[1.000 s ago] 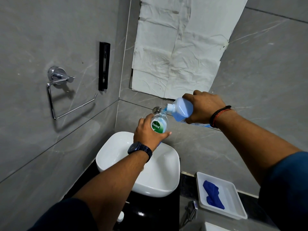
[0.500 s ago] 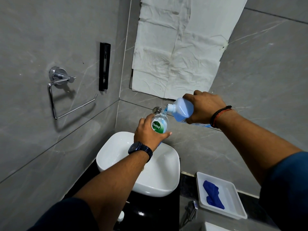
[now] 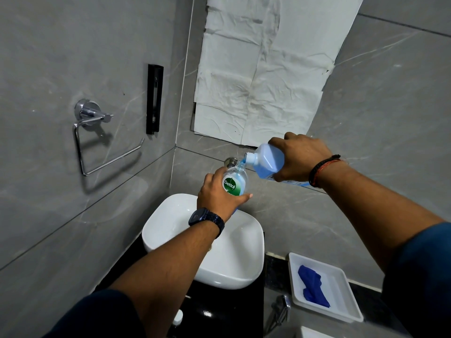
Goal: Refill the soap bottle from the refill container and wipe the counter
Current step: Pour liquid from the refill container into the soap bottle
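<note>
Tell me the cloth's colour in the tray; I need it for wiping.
Blue: the cloth lies in the white tray, head view.

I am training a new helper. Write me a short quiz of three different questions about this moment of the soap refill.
1. True or false: the left hand holds the soap bottle above the basin.
2. Which hand tilts the refill container?
3. Where is the blue cloth? A) in the basin B) in the white tray C) on the towel ring

Key: 1 true; 2 the right hand; 3 B
</note>
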`<state>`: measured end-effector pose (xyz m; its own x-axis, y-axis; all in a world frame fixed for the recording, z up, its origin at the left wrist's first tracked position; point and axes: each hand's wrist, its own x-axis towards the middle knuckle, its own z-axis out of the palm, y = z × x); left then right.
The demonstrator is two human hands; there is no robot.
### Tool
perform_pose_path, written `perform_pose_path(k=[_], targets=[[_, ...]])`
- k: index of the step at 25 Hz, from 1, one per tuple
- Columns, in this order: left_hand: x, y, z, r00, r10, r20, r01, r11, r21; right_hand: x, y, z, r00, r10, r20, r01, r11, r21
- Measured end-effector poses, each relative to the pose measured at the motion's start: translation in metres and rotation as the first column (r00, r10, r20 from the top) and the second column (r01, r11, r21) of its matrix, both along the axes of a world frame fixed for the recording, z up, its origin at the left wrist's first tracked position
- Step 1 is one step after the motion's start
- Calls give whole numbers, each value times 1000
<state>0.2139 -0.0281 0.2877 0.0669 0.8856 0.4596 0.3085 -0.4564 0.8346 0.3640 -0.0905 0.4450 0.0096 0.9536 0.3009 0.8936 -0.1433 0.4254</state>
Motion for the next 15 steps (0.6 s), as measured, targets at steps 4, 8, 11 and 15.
perform_pose_path(k=[4,8,11,15], targets=[[0,1,-1,1000,-7,-4,7,1000,-4,0,0,-1,1000,-2,2,2,1000,-7],[1,1,-1,1000,-5,-11,5,1000,-5,2,2,-1,1000,-3,6,3,1000,-1],[2,2,-1,1000,-5,-13,5,1000,-10,3,2,-1,1000,0,9,0,1000,0],[4,2,-2,1000,0,-17,0,1000,-12,4,2,-2,1000,-1,16,0,1000,5]])
